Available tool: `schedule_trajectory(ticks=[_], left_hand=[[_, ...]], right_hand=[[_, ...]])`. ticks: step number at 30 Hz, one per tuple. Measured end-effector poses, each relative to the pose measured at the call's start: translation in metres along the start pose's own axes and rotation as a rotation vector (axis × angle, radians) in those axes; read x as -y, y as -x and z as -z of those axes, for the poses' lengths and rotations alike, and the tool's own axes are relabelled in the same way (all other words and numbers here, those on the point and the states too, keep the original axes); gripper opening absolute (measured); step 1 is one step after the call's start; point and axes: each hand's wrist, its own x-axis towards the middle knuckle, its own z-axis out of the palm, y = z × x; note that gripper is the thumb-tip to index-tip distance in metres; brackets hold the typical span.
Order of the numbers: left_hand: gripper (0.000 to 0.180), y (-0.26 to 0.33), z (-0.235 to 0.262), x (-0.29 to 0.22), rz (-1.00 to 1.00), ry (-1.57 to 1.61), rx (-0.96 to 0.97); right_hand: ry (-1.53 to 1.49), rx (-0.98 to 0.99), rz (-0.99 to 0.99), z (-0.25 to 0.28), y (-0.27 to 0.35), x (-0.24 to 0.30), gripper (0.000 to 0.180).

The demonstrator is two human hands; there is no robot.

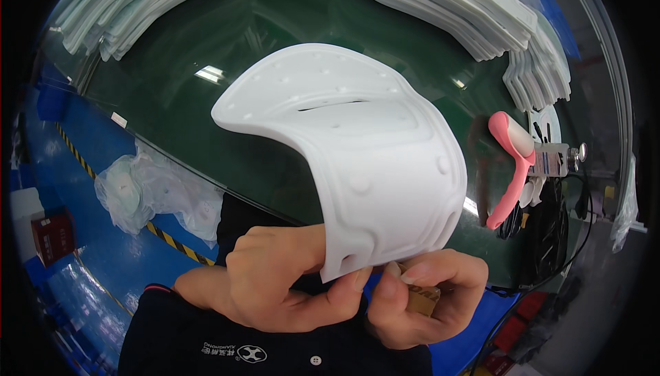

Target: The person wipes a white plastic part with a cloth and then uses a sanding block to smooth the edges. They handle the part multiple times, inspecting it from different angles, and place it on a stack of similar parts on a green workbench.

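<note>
A white curved moulded panel (392, 142) with small bumps and a narrow slit rises in front of me, above the dark green table. My left hand (275, 276) grips its lower left corner, fingers behind the panel and thumb at the bottom edge. Close beside that thumb, my right hand (440, 290) is closed, thumb and forefinger pinched together at the panel's lower edge. A small brown printed piece (423, 299), like tape or backing paper, sits within the right hand's curled fingers. Whatever lies between the right fingertips is too small to make out.
Stacks of similar white panels stand at the far left (144, 5) and far right (447, 5). On the table's right are a pink-and-white handheld device (512, 163), a clear bottle (552, 159) and black cables (584, 218). Left, below table level, lies a clear plastic bag (165, 194).
</note>
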Motion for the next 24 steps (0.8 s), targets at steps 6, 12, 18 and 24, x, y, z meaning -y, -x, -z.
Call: schedule_trajectory(ticks=[6,12,18,24], left_hand=[[0.024,0.006,-0.004,0.004,0.007,0.041,-0.061],[0.024,0.008,-0.004,0.001,0.073,-0.002,-0.037],[0.025,0.006,-0.01,0.005,-0.056,-0.031,-0.13],[0.025,0.007,-0.009,0.004,-0.053,0.004,-0.13]], right_hand=[[-0.18,-0.123,-0.092,-0.006,0.002,0.005,0.022],[-0.137,-0.2,-0.051,-0.007,0.0,0.005,0.021],[-0.177,-0.127,0.043,-0.008,0.0,-0.004,0.022],[-0.158,-0.262,-0.027,-0.01,0.0,0.004,0.021]])
